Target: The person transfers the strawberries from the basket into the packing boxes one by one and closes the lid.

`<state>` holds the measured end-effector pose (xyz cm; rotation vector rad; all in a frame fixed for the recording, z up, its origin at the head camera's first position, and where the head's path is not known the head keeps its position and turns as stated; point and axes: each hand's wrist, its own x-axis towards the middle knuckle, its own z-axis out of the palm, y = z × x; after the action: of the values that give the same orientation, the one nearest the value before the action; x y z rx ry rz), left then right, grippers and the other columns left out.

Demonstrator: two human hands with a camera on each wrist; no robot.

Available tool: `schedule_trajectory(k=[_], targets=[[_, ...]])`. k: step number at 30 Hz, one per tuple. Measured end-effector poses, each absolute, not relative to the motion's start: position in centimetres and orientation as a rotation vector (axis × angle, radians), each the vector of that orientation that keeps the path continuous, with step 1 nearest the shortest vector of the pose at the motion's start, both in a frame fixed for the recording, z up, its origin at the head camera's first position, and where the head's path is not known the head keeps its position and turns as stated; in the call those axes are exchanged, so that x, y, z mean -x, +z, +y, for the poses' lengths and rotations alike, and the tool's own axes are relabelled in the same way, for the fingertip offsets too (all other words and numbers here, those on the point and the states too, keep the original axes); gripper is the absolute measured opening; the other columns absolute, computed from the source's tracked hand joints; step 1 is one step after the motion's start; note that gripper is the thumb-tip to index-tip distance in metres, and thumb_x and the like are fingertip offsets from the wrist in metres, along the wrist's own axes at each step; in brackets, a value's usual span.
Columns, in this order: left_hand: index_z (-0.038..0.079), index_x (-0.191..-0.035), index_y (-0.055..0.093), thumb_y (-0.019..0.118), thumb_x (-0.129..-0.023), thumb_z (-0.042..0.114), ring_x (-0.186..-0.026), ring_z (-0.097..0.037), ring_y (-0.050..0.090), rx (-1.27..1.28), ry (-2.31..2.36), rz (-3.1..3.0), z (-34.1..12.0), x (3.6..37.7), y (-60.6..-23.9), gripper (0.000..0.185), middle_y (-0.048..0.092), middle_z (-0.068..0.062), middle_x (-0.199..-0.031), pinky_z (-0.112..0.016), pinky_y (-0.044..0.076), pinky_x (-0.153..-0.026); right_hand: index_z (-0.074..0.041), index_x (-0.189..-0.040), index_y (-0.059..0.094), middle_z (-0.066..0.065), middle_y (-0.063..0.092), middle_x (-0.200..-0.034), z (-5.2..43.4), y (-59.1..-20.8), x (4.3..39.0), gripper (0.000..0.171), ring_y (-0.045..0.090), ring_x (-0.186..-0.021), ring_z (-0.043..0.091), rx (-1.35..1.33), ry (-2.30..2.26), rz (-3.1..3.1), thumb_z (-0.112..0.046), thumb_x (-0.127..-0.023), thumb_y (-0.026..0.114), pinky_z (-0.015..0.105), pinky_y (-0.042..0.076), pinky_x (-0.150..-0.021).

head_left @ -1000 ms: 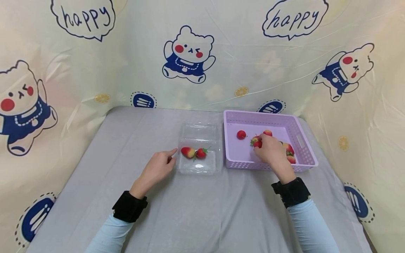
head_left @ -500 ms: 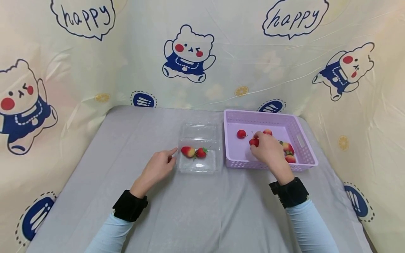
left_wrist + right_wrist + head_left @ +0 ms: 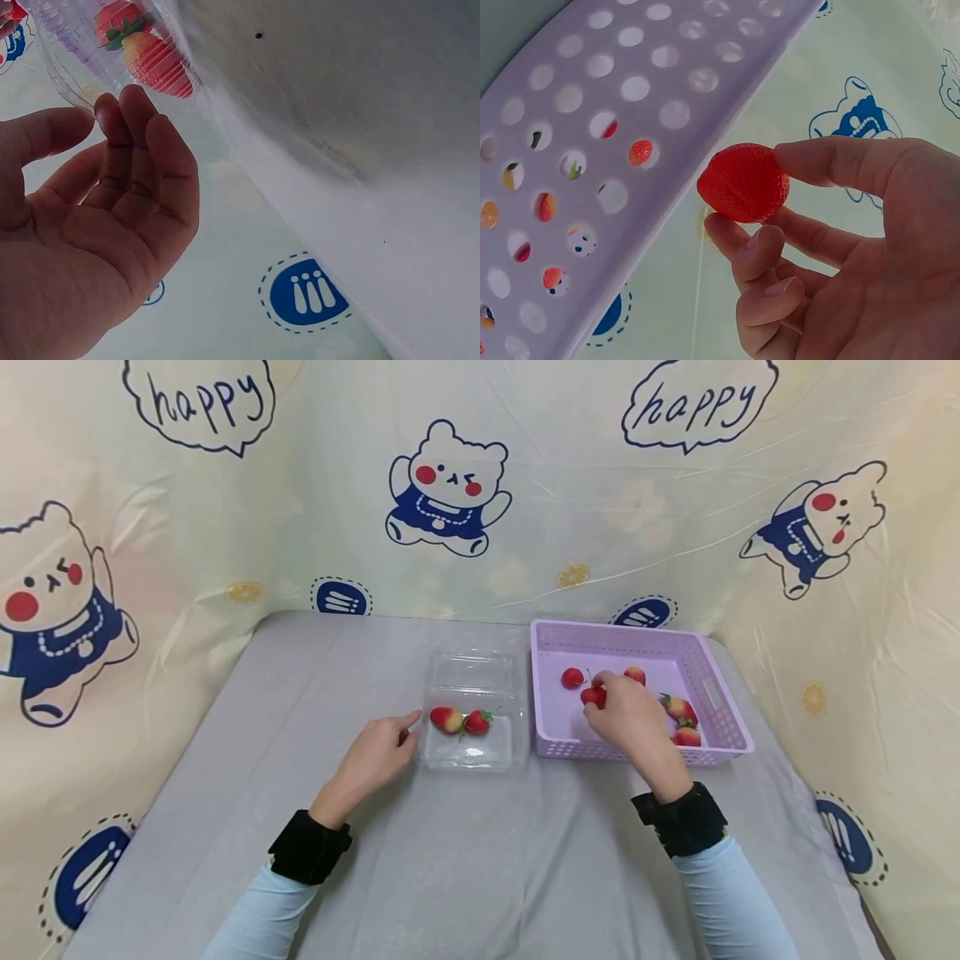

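Both hands were at work around the purple basket (image 3: 716,693): your right hand (image 3: 628,717) hung over its inner left part with a red strawberry (image 3: 744,182) pinched between thumb and the tips of the first fingers, the remaining fingers curled loosely underneath, while your left hand (image 3: 372,758) rested on the desk (image 3: 465,852) well to the left of the basket, fingers relaxed and holding nothing, the forefinger reaching toward the near left edge of the clear clamshell box (image 3: 471,752). That box sat just left of the basket with its lid folded back, and two strawberries (image 3: 461,721) lay side by side in it. More fruit remained in the basket, one piece at the back left (image 3: 572,677) and a few by the right wall (image 3: 681,720). Judging by how little your fingers had to close, the berry was light and small; whether it was real fruit or a firm imitation could not be told from the pictures, so you would have done well to treat it as soft and easily bruised. Its rounded, dimpled skin gave fair grip, and your hold across the widest part of the body looked sound. The thin clear box looked flimsy and likely to slide, so your left hand beside it was well placed to steady it.
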<state>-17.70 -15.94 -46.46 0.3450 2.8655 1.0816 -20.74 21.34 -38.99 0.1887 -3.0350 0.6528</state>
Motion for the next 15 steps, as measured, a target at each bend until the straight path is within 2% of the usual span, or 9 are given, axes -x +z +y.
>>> schedule_trajectory(k=[7, 15], targets=[[-0.007, -0.146, 0.058, 0.057, -0.102, 0.005, -0.053, -0.013, 0.035, -0.346, 1.078, 2.865, -15.9, 17.7, -46.4, 0.045, 0.035, 0.002, -0.06, -0.026, 0.032, -0.051, 0.0, -0.132, 0.066, 0.013, 0.07, -0.096, 20.5, -38.9, 20.7, 0.045, 0.063, -0.074, 0.026, -0.251, 0.688, -3.036, -0.021, -0.094, 0.075, 0.039, 0.058, -0.067], [-0.006, -0.146, 0.058, 0.057, -0.102, 0.005, -0.053, -0.013, 0.034, -0.334, 1.086, 2.862, -15.8, 17.7, -46.3, 0.045, 0.035, 0.002, -0.06, -0.026, 0.031, -0.051, 0.0, -0.134, 0.067, 0.015, 0.072, -0.109, 19.4, -38.9, 20.5, 0.046, 0.066, -0.087, 0.028, -0.333, 0.728, -3.005, -0.02, -0.093, 0.076, 0.044, 0.06, -0.079]])
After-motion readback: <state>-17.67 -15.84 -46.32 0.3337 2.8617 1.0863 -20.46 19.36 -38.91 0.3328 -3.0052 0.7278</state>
